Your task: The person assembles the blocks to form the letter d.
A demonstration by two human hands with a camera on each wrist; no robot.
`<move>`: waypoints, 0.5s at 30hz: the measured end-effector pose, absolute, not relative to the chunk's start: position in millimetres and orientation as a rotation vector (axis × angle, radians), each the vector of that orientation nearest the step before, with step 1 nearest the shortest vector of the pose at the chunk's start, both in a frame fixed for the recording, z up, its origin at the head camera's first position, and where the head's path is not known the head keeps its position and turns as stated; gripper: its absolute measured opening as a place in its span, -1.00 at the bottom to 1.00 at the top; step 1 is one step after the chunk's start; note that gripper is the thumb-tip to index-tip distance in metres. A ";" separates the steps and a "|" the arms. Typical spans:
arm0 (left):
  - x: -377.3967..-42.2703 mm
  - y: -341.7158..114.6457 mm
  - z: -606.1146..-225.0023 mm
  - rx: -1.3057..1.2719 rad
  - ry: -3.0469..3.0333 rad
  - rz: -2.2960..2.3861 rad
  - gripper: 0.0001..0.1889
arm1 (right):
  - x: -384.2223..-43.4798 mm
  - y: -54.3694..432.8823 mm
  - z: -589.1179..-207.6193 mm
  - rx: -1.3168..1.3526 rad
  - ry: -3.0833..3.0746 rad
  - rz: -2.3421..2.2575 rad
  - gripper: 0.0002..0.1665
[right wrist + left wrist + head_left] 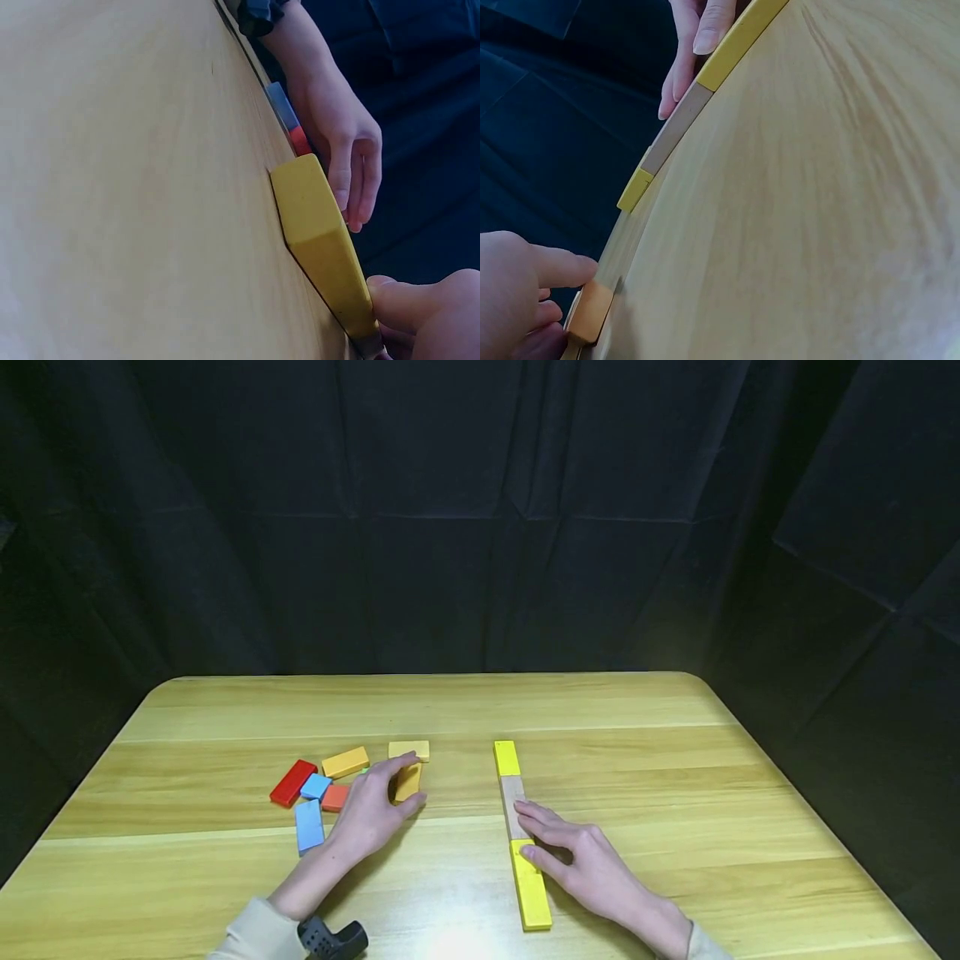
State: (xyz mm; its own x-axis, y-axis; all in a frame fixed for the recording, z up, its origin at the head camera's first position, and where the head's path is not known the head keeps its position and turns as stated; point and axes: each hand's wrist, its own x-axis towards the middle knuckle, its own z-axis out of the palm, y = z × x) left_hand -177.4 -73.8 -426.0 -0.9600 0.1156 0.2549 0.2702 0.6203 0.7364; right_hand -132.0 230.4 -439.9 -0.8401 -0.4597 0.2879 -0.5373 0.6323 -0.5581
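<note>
In the head view, my left hand [370, 806] curves round an orange block [408, 782] left of the table's middle, thumb at its near end and index finger at its far end. The left wrist view shows this orange block [592, 311] low on the table, the thumb along its edge. My right hand [581, 864] rests along a straight row of blocks: a yellow block [507, 758] at the far end, a greyish wooden block [513, 810] in the middle, and a long yellow block [532, 897] nearest. Its fingertips touch the greyish block, its thumb the long yellow one.
Left of the left hand lie a red block [293, 783], two blue blocks [309, 827], a coral block [334, 797] and another orange block [346, 762]. A pale yellow block [408, 749] lies behind the left fingertips. Dark cloth [480, 527] hangs behind the wooden table [675, 760].
</note>
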 end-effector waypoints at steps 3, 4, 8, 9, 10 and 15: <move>-177.5 -73.8 -426.5 -0.309 -2.661 -1.255 -0.43 | -132.1 230.1 -440.1 0.835 -2.731 0.989 -0.44; -177.7 -73.8 -426.7 -0.308 -2.660 -1.255 -0.42 | -132.1 230.0 -440.1 0.834 -2.732 0.990 -0.44; -177.9 -73.8 -427.0 -0.303 -2.657 -1.263 -0.41 | -132.4 230.1 -440.7 0.833 -2.735 0.985 -0.44; -177.9 -73.9 -427.1 -0.301 -2.655 -1.268 -0.41 | -132.5 230.2 -441.0 0.832 -2.735 0.982 -0.44; -178.0 -74.0 -427.1 -0.303 -2.652 -1.272 -0.41 | -132.6 230.3 -441.2 0.833 -2.734 0.981 -0.44; -178.0 -74.6 -427.6 -0.305 -2.653 -1.272 -0.41 | -132.9 230.6 -442.1 0.838 -2.726 0.973 -0.45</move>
